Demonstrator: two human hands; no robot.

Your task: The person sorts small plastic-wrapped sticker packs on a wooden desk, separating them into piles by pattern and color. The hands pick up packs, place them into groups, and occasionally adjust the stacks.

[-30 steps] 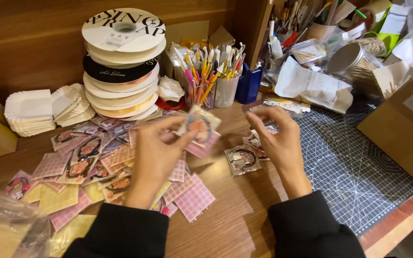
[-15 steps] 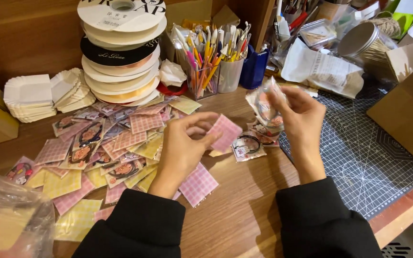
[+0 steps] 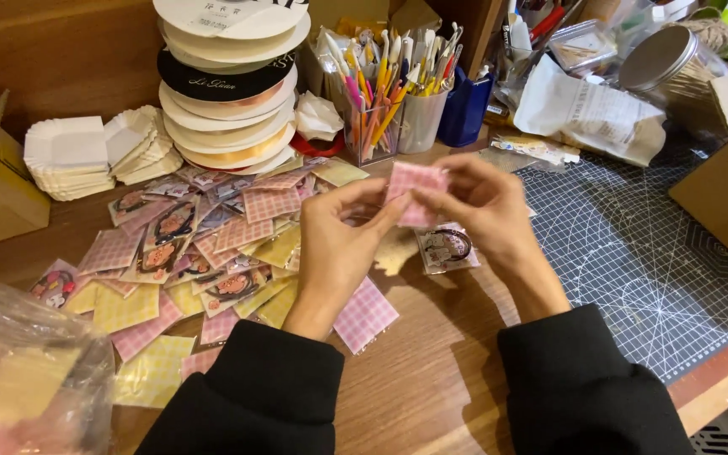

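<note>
Landmark: cutting mat (image 3: 634,253), dark, gridded, on the wooden desk (image 3: 431,379).
Change from the earlier frames: both hands now meet on one pink checked packet (image 3: 414,192); half a second ago the right hand held a clear sleeve apart from it.
Left hand (image 3: 334,244): left of the mat; thumb and forefinger closed on the packet's left edge.
Right hand (image 3: 486,211): at the mat's left border; fingers (image 3: 457,173) closed on the packet's right side.
Packet location: raised above the desk, just left of the mat.
Packet orientation: roughly square, no clear long axis; flat face towards the camera, top edge tilted slightly.
Below the hands: clear charm sleeve (image 3: 446,248), lying beside the mat's left edge.
Further left of the mat: spread of checked packets (image 3: 204,261); ribbon spool stack (image 3: 229,84) behind them.
</note>
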